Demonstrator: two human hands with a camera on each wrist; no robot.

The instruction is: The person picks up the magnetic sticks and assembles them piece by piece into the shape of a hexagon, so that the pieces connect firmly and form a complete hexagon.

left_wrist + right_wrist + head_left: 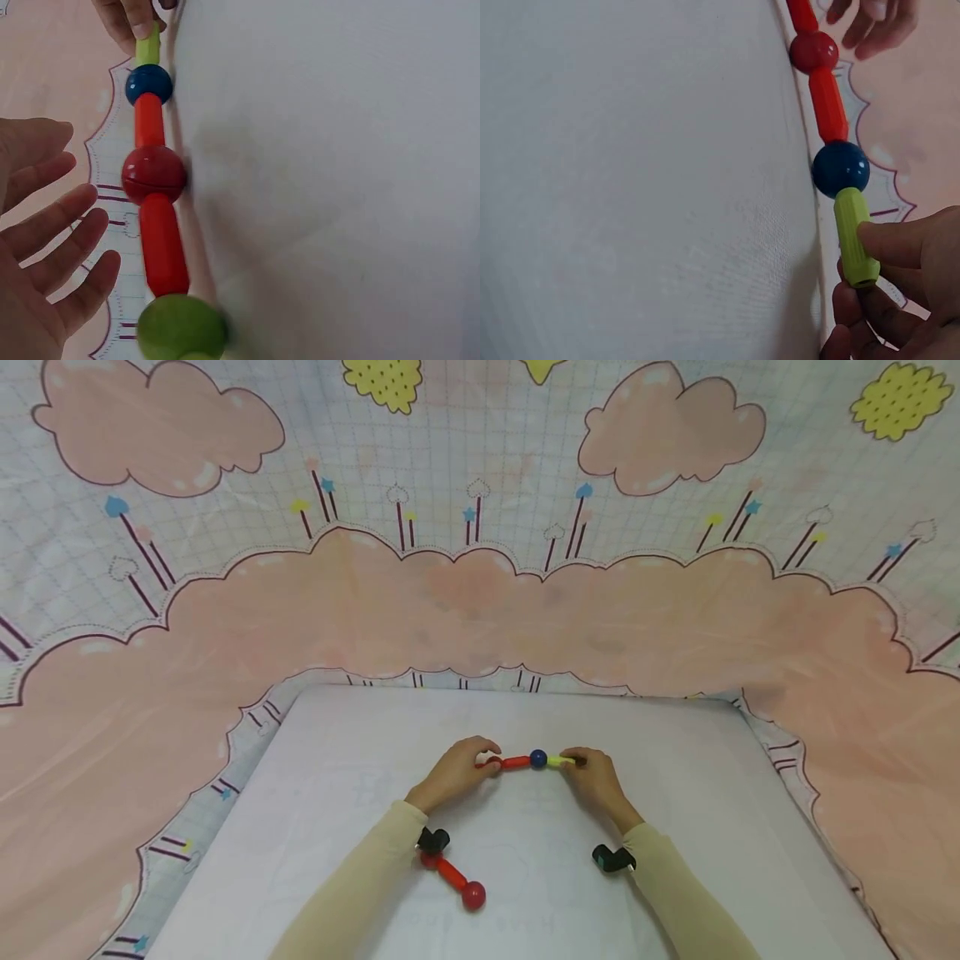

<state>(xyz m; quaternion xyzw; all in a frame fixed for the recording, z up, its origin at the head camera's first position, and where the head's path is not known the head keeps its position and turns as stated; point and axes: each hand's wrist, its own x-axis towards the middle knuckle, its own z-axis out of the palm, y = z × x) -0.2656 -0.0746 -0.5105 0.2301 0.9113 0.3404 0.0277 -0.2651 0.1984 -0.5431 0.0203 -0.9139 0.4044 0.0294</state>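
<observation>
A chain of ball-and-rod building toy pieces runs between my two hands. My right hand (597, 779) pinches the yellow-green rod (852, 225) at its right end, thumb on one side and fingers on the other. That rod meets a blue ball (538, 760), followed by a red rod (828, 105) and a red ball (154, 174). Past them come another red rod (164, 244) and a green ball (180, 328). My left hand (457, 772) is beside the left part of the chain, its fingers spread and apart from the pieces in the left wrist view.
On the white table (360, 727), near my left wrist, lies a separate red rod (452, 874) with a red ball (473, 896) at its near end and another red ball partly hidden behind the wrist camera. A patterned cloth (480, 610) surrounds the table.
</observation>
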